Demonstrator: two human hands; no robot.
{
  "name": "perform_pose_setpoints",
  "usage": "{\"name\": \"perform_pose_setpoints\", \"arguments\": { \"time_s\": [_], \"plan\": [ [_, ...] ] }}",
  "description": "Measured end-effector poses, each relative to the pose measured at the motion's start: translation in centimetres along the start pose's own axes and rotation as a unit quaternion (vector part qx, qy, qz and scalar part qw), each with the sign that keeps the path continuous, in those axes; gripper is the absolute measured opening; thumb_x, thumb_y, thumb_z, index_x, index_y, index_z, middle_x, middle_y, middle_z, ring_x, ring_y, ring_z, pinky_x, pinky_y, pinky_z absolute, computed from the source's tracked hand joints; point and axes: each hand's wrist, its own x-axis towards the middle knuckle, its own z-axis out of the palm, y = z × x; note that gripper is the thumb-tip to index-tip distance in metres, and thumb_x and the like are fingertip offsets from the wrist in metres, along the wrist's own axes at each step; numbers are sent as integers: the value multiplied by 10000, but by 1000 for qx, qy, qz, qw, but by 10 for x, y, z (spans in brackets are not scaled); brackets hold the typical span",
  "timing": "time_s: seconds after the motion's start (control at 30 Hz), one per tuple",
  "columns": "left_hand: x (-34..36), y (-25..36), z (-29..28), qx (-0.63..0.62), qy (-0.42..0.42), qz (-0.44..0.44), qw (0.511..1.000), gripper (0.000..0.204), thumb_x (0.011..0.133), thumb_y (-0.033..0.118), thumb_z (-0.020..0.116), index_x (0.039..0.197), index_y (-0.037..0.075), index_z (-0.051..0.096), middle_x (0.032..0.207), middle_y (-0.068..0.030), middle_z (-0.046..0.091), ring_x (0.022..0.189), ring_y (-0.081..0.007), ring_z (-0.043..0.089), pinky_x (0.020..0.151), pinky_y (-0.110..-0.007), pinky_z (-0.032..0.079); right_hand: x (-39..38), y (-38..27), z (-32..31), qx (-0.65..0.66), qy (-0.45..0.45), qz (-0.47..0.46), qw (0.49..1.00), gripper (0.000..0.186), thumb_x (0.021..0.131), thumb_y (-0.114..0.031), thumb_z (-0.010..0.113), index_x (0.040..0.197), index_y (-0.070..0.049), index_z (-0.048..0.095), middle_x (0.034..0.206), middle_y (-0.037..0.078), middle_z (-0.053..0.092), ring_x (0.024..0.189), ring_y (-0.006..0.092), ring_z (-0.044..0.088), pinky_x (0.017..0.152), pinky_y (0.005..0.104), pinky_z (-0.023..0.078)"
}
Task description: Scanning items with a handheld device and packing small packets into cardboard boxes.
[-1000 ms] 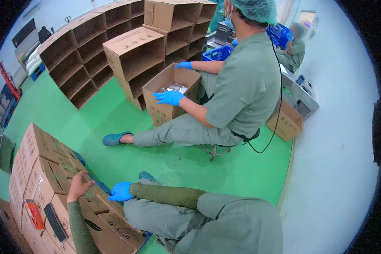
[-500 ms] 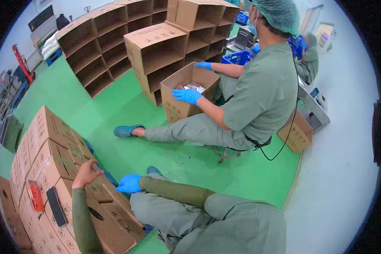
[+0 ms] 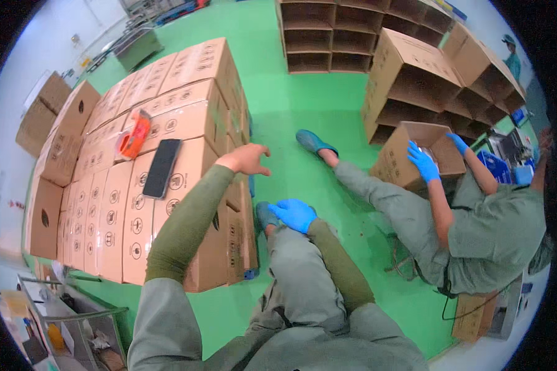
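My bare left hand [image 3: 249, 159] hangs in the air beside the right edge of a stack of sealed cardboard boxes [image 3: 189, 96]. Its thumb and fingers are apart, with nothing between them. Over my knee is my right hand [image 3: 294, 214] in a blue glove, fingers stretched out to the left and holding nothing that I can see. A black phone [image 3: 162, 168] lies on the boxes left of my left forearm. Beyond it, also on top, sits an orange tape dispenser [image 3: 135, 134].
At right, a seated co-worker [image 3: 495, 238] keeps two blue-gloved hands on an open carton [image 3: 395, 162]. Empty open boxes [image 3: 331, 38] are stacked at the back. A wire-sided bin [image 3: 90, 337] stands at lower left, and green floor [image 3: 278, 117] runs between.
My view has swung left, so the box stack now shows more fully and the co-worker sits farther right. My left hand's fingers have spread; my right hand remains near my knee.
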Motion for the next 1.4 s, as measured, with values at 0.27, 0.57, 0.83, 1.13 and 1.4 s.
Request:
{"name": "perform_pose_setpoints", "arguments": {
  "time_s": [0.27, 0.57, 0.83, 1.13, 1.4],
  "plan": [
    [-11, 10, -17, 8, -59, -110, 992, 640, 700, 386, 753, 1181, 11, 560, 1129, -217, 605, 1052, -354, 582, 907, -417, 468, 5, -7, 7, 38, -7, 39, 998, 479, 895, -453, 469, 816, -13, 640, 804, 211, 630, 748, 361, 594, 730, 417, 455],
    [-6, -14, 10, 0, 10, -24, 1000, 638, 698, 394, 752, 1176, 13, 568, 1128, -217, 598, 1086, -350, 555, 921, -412, 449, -1, 7, 11, -23, 35, -31, 999, 516, 905, -489, 452, 899, -8, 637, 875, 220, 638, 810, 381, 604, 798, 442, 459],
    [-8, 11, -11, 18, -61, -85, 994, 655, 709, 416, 751, 1202, 37, 544, 1075, -198, 612, 1047, -344, 573, 884, -427, 465, 13, 17, 15, -21, 26, 5, 999, 501, 896, -498, 482, 1011, -28, 614, 927, 213, 631, 894, 364, 601, 823, 443, 458],
    [-10, 96, 40, 137, -101, 108, 980, 774, 609, 187, 795, 1288, 59, 447, 1146, -196, 566, 1044, -342, 566, 844, -434, 488, 19, 45, 32, -10, 104, -72, 992, 552, 828, -484, 536, 1194, -71, 562, 1123, 219, 611, 1026, 372, 597, 875, 460, 465],
    [-22, 79, 39, 55, -107, 82, 989, 511, 672, 118, 686, 1164, 52, 565, 1019, -184, 632, 968, -345, 610, 805, -454, 500, 24, 38, 38, -7, 99, -69, 993, 422, 811, -388, 610, 1089, -71, 629, 1058, 187, 636, 972, 347, 615, 813, 455, 488]
  ]
}}
